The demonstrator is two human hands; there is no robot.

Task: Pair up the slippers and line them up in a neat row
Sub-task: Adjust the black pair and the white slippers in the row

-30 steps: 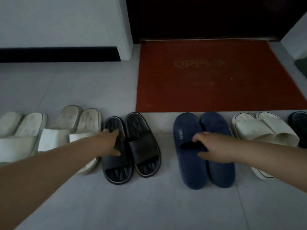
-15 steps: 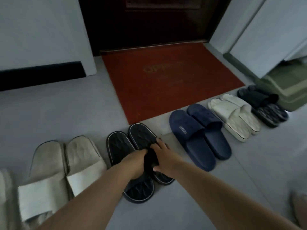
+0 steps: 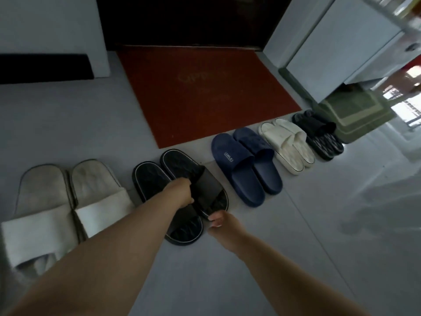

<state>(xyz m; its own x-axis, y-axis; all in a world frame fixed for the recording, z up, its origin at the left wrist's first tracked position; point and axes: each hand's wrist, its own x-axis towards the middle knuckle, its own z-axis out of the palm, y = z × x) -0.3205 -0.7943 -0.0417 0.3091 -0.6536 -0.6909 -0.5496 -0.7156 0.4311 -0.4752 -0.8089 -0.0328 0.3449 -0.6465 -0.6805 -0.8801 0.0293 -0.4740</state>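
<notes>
Black slipper pair (image 3: 177, 163) directly ahead of both hands, long axes running away from person, toes slanted left. Left hand (image 3: 182, 193): fingers curled at strap. Right hand (image 3: 219, 222): pinches heel rim of right-side slipper. Navy slipper pair (image 3: 246, 169) lies right of right hand.

Ten slippers (image 3: 239, 165) are counted, as five pairs; one red mat (image 3: 205, 92) at twelve o'clock, one green mat (image 3: 355, 110) at two.

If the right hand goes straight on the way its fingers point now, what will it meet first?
The heel end of the black slipper next to the blue pair: the right hand has its fingertips just at that rim. Whether they already touch it, I cannot tell.
</notes>
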